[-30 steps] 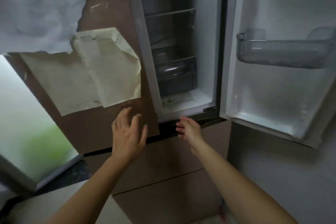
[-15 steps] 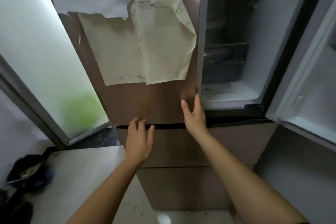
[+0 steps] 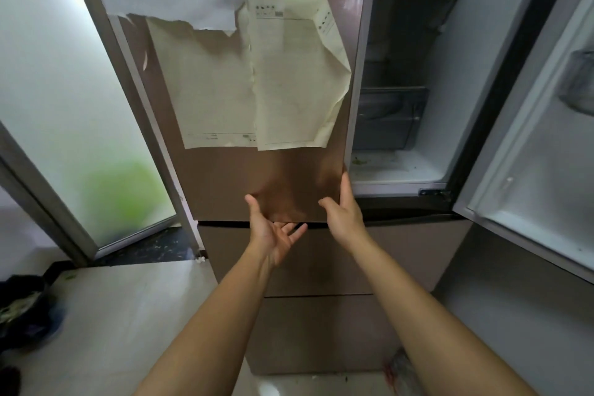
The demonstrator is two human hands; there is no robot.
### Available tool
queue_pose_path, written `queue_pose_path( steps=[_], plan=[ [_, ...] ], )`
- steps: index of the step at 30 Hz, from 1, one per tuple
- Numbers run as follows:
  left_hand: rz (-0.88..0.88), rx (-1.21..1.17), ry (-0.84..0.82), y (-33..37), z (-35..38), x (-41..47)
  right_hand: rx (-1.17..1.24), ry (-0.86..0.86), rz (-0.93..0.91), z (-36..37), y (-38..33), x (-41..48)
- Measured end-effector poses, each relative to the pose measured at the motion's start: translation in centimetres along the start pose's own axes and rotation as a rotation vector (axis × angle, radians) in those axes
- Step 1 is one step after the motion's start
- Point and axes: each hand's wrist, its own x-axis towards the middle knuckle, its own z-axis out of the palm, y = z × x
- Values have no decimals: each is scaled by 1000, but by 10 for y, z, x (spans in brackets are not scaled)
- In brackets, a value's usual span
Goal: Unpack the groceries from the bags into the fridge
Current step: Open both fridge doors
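Observation:
A brown fridge fills the view. Its upper left door (image 3: 225, 180) is closed and its upper right door (image 3: 530, 154) stands open, showing bare shelves and a clear crisper drawer (image 3: 389, 119). My left hand (image 3: 273, 235) is palm up, with its fingertips at the gap under the left door's bottom edge. My right hand (image 3: 344, 212) lies against that door's lower right edge, fingers pointing up and thumb spread. Neither hand holds anything. A dark bag (image 3: 25, 309) sits at the far lower left.
Yellowed paper sheets (image 3: 289, 74) are stuck on the left door. Brown fridge drawers (image 3: 401, 254) lie below both doors. A pale counter (image 3: 128, 315) carries the dark bag. A frosted glass door (image 3: 64, 90) stands to the left. Something red and grey (image 3: 395, 366) lies on the floor.
The view swung left toward the closed left door. My left hand turned palm up and reached under that door's bottom edge. My right hand stayed at the door's right edge.

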Motion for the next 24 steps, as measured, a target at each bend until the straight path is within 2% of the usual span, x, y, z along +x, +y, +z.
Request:
queue_pose_path(
  steps=[7, 11, 15, 18, 24],
  plan=[
    [11, 26, 48, -2, 5, 4, -6, 33, -49, -16, -14, -4],
    [28, 77, 33, -3, 3, 13, -136, 105, -140, -19, -32, 5],
    [33, 95, 28, -4, -2, 23, -93, 147, -226, -8, -60, 21],
    [35, 87, 33, -4, -4, 28, 6, 162, -195, 5, -64, 30],
    [36, 140, 79, -1, -6, 24, 22, 196, -209, 8, -61, 27]
  ],
)
